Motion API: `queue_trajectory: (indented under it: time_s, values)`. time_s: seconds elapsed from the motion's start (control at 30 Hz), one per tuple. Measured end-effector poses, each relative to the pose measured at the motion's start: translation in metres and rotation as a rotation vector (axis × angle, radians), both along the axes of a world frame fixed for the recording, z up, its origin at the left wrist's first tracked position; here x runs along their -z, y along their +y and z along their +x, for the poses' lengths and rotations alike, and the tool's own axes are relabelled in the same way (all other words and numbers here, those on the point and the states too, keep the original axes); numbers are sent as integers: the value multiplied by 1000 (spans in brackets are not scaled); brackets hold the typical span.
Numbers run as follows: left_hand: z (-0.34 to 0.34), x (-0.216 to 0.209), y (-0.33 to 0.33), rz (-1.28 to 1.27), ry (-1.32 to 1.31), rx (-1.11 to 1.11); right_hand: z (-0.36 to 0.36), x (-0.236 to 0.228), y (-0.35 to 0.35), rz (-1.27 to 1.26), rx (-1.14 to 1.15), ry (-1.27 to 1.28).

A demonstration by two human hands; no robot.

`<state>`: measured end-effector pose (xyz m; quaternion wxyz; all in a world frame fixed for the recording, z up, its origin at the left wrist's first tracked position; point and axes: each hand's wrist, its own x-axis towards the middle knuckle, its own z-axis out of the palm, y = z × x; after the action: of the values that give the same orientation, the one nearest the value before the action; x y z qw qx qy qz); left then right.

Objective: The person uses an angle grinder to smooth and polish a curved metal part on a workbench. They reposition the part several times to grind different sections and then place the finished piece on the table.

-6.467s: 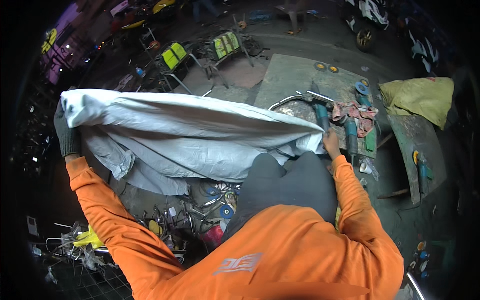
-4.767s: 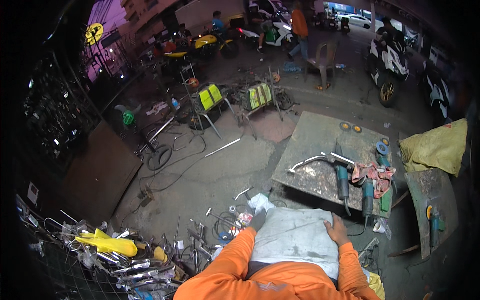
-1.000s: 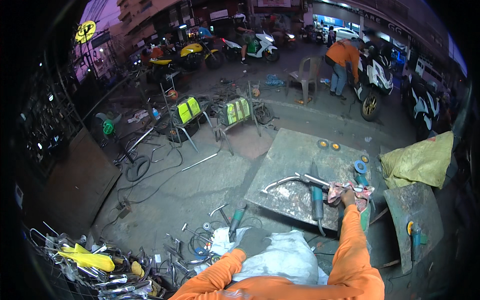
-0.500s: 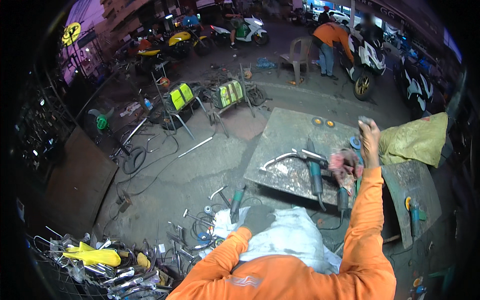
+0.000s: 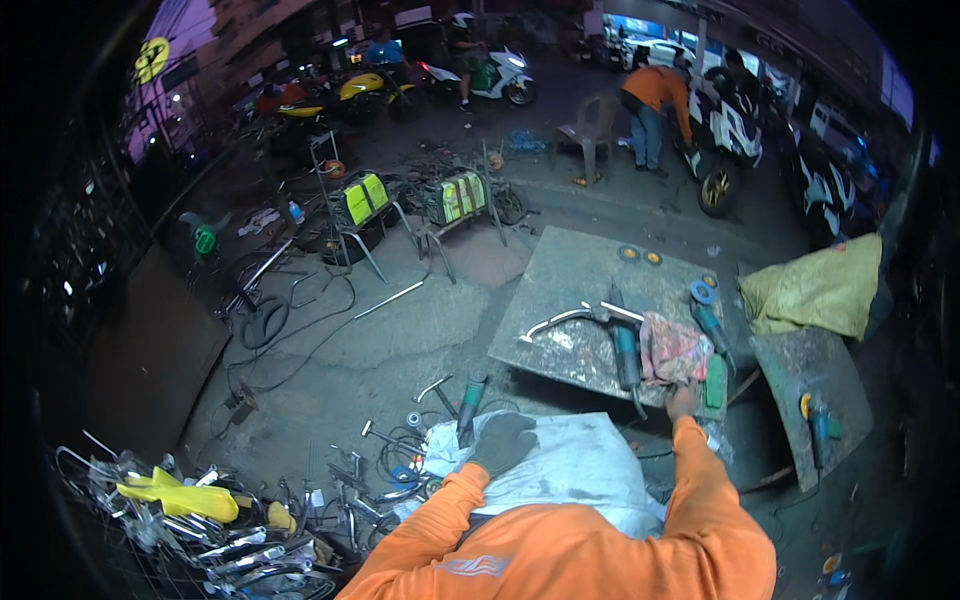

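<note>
My left hand (image 5: 504,443), in a grey glove, lies on the white cloth (image 5: 575,465) over my lap, its fingers stretched out. Beside it stands a green angle grinder (image 5: 472,403). My bare right hand (image 5: 684,400) is closed at the near edge of the metal-topped table (image 5: 555,270), against a crumpled red-and-white rag (image 5: 675,350); what it grips is hidden. Left of the rag lies another angle grinder (image 5: 626,355), next to a bent metal tube (image 5: 560,318). A third grinder (image 5: 711,325) and a green block (image 5: 716,382) lie to the right.
Metal parts (image 5: 250,560) with a yellow bag (image 5: 180,502) are heaped at lower left. A yellow-green sack (image 5: 815,285) and a side board (image 5: 835,400) flank the table. Two lime-green machines (image 5: 365,198) on stands, motorcycles and a bending person (image 5: 655,90) are farther off.
My right hand has come down from its raised position to the table's near edge by the rag. The rag has settled flatter. My left hand's fingers now show outstretched.
</note>
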<state>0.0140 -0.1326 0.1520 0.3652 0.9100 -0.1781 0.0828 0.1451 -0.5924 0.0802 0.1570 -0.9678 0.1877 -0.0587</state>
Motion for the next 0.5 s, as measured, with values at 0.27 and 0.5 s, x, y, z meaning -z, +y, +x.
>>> queue_trajectory:
  time_s: [0.27, 0.5]
  values:
    - [6, 1, -12, 8, 60, -1, 39, 8, -74, -24, 26, -236]
    - [-1, -6, -3, -37, 75, -28, 79, 27, -61, 536, 85, -66]
